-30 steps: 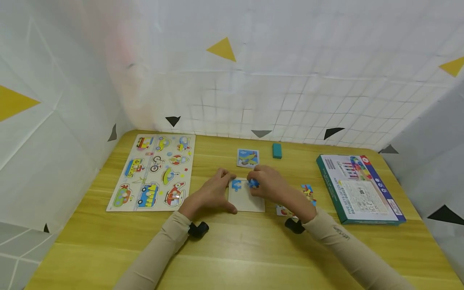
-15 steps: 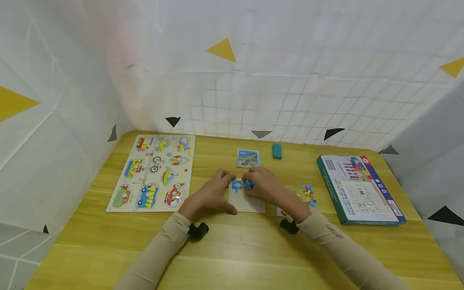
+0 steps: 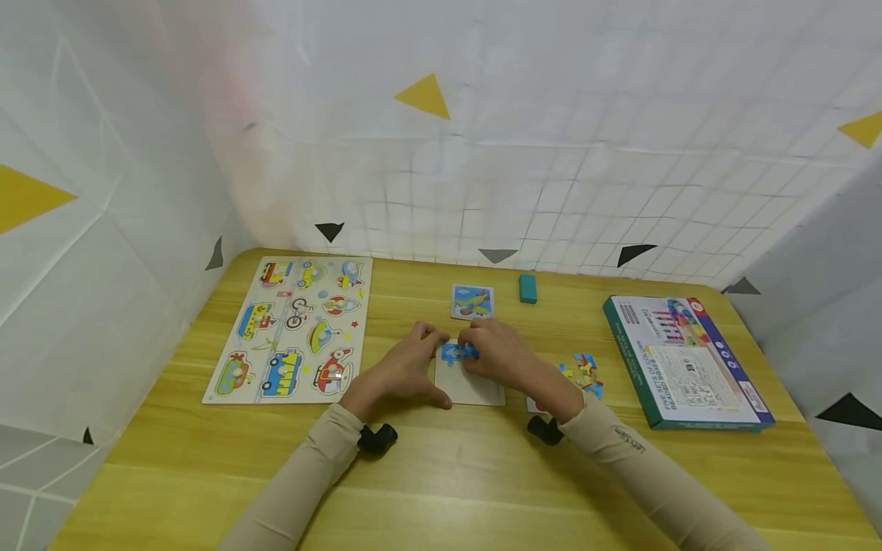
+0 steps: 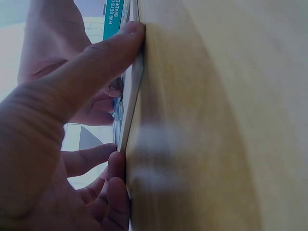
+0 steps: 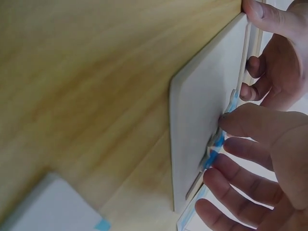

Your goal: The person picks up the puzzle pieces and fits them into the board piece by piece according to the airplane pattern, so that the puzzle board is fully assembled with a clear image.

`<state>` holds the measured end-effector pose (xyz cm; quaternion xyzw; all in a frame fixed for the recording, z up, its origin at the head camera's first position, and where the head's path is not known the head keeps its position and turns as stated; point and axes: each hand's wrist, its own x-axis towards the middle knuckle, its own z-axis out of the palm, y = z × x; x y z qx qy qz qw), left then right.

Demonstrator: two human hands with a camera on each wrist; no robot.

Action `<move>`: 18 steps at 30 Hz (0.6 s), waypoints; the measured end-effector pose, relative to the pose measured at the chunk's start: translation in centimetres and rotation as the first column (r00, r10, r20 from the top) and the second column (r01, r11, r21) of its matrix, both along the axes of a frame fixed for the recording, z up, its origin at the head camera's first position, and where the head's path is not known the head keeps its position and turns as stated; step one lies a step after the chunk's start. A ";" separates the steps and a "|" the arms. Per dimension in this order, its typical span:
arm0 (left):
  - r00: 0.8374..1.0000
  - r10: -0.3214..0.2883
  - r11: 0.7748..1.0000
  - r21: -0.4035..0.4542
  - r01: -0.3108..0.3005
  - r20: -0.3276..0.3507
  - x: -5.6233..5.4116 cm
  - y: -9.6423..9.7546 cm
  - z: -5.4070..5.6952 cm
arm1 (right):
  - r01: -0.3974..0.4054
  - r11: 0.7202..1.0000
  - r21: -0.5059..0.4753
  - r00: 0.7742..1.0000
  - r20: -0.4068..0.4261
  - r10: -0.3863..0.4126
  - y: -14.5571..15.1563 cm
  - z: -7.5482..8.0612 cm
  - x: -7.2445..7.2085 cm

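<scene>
A small pale wooden puzzle tray (image 3: 468, 390) lies on the table. My left hand (image 3: 406, 367) holds it at the left side, thumb at the near edge and fingertips at the far corner. One blue jigsaw piece (image 3: 449, 353) sits in the tray's upper left corner. With thumb and fingers my right hand (image 3: 503, 353) pinches a second blue jigsaw piece (image 5: 215, 148), right beside the first along the far edge. Both hands also show in the left wrist view, where the tray (image 4: 130, 103) is seen edge-on.
A picture card with a yellow plane (image 3: 472, 302) lies behind the tray. Loose jigsaw pieces (image 3: 586, 371) are to the right, partly behind my right forearm. A vehicle peg puzzle (image 3: 303, 329) lies left, a boxed bead set (image 3: 689, 363) right, a teal block (image 3: 527, 288) at the back.
My right hand has moved a little left with the blue jigsaw piece, bringing it up beside the one in the corner. My left hand has stayed in place.
</scene>
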<state>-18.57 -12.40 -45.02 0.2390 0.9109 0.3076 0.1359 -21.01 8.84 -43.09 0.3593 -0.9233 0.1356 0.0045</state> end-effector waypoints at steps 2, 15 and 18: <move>1.000 0.001 1.000 -0.002 -0.001 -0.001 0.0 0.0 0.0 | 0.001 1.000 0.005 1.000 0.010 -0.001 -0.1 0.1 0.0; 1.000 -0.002 1.000 0.006 0.002 -0.002 0.0 0.0 -0.2 | -0.025 0.997 0.074 0.999 0.040 0.022 -0.9 1.0 -0.1; 1.000 0.000 1.000 0.008 0.000 -0.007 0.0 0.0 0.0 | -0.025 0.996 0.091 0.999 0.032 0.022 -1.3 1.2 -0.2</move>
